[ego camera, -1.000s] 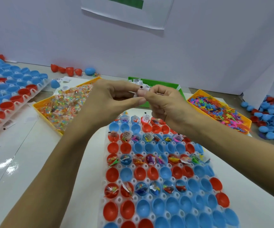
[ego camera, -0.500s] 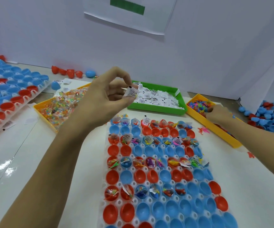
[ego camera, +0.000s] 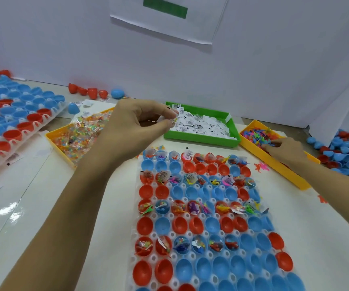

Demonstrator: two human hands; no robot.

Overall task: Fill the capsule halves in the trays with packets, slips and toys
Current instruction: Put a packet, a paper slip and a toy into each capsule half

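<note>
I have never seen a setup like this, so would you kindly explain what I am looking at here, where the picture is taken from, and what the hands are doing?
There is no machine: a person wears a wide-angle camera on the head, looking down at their own bare hands. On the white table lies a tray of red and blue capsule halves, some already filled. Behind it stand a yellow bin of packets, a green bin of paper slips and a yellow bin of small toys. The left hand pinches one slip above the green bin. The right hand reaches into the toys; what it holds is not visible.
</note>
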